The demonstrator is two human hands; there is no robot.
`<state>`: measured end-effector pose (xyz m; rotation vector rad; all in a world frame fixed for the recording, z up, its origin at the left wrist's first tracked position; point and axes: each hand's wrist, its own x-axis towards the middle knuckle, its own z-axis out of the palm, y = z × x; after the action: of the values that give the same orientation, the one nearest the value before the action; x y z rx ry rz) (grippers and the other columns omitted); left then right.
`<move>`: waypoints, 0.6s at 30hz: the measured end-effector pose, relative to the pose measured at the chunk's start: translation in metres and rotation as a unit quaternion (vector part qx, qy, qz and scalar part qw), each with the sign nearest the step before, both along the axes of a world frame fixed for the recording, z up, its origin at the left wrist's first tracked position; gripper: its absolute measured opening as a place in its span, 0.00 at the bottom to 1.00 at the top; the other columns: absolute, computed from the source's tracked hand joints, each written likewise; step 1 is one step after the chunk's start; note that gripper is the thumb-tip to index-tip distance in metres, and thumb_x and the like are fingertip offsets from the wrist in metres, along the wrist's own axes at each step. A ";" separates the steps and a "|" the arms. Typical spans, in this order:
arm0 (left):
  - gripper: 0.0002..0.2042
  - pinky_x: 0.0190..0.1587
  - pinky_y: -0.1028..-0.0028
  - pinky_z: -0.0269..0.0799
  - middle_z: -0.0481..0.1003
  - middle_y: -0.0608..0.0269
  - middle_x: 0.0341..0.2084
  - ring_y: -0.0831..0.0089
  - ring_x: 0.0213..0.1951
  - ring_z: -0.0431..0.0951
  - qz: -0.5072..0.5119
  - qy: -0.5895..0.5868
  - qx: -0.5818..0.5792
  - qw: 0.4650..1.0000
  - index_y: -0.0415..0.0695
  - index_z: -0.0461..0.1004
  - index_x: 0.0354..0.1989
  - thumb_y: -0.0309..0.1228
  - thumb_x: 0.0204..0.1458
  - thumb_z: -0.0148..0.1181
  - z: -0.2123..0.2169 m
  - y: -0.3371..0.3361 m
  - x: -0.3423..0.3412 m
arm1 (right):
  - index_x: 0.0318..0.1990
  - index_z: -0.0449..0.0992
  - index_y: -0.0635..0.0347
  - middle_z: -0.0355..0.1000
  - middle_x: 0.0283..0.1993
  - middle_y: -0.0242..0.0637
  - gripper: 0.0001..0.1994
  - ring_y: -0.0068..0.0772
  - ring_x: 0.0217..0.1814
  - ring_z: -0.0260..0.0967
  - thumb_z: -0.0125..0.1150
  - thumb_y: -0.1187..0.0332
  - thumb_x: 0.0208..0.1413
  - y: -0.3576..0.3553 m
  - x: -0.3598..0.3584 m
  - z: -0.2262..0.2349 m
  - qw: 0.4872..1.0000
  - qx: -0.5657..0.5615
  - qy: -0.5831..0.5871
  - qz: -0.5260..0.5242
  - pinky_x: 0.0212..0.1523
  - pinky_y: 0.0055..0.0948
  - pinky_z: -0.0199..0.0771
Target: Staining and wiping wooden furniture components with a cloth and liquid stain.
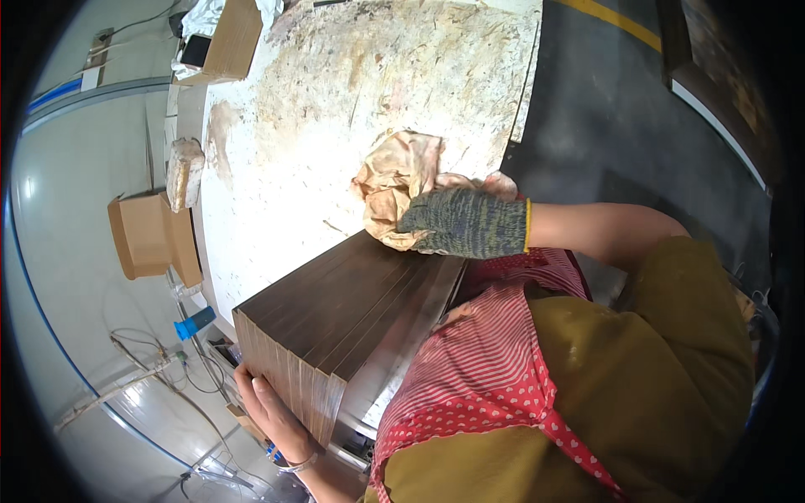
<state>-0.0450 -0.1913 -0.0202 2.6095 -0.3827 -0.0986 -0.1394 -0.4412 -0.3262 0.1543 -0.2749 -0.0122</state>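
Note:
A stack of dark brown wooden boards [335, 293] lies on edge, side by side, at the near edge of the table, in front of my body. My right hand [470, 225], in a grey-green knitted glove with a yellow cuff, grips a crumpled, stained tan cloth [398, 172] at the far end of the stack. Part of the cloth bunches up beyond the glove. My left hand [275, 419] is bare, its fingers stretched out along the near-left end of the boards. A band circles that wrist.
The white table top [285, 168] is stained and scratched. Along its left side are an open cardboard box [151, 239], a whitish block [184, 174] and a blue cylindrical piece [194, 323]. Another cardboard box [232, 42] stands at the far left. Grey floor [587, 109] lies to the right.

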 end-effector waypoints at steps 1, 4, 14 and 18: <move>0.20 0.52 0.72 0.58 0.67 0.56 0.42 0.68 0.45 0.65 -0.010 -0.013 0.023 1.000 0.35 0.64 0.50 0.41 0.63 0.39 0.000 0.005 0.004 | 0.66 0.52 0.62 0.53 0.68 0.49 0.41 0.47 0.68 0.54 0.59 0.49 0.49 -0.016 -0.003 0.021 1.000 0.003 -0.023 0.012 0.66 0.38 0.58; 0.20 0.52 0.72 0.58 0.67 0.56 0.41 0.68 0.44 0.65 -0.005 -0.030 0.026 0.999 0.35 0.64 0.49 0.41 0.63 0.38 -0.003 0.003 0.001 | 0.55 0.68 0.65 0.67 0.56 0.46 0.21 0.36 0.54 0.70 0.53 0.61 0.58 -0.040 0.026 0.035 0.975 0.053 0.158 0.145 0.54 0.32 0.73; 0.21 0.52 0.72 0.58 0.67 0.54 0.42 0.67 0.45 0.65 0.005 -0.041 0.045 0.998 0.34 0.64 0.50 0.42 0.64 0.38 -0.004 0.004 0.006 | 0.57 0.54 0.72 0.64 0.46 0.47 0.33 0.26 0.48 0.63 0.56 0.53 0.55 0.044 0.039 0.009 0.947 0.165 -0.273 0.043 0.48 0.17 0.68; 0.26 0.62 0.72 0.51 0.65 0.55 0.54 0.69 0.58 0.62 0.012 -0.022 0.040 0.999 0.32 0.62 0.58 0.45 0.64 0.41 -0.001 0.012 0.013 | 0.60 0.54 0.69 0.61 0.53 0.45 0.29 0.28 0.53 0.62 0.50 0.57 0.58 0.047 0.024 0.045 0.967 -0.130 -0.198 -0.090 0.51 0.19 0.66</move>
<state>-0.0319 -0.1793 -0.0210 2.6980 -0.3704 -0.0484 -0.1157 -0.3945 -0.2816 -0.1339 -0.6850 -0.1254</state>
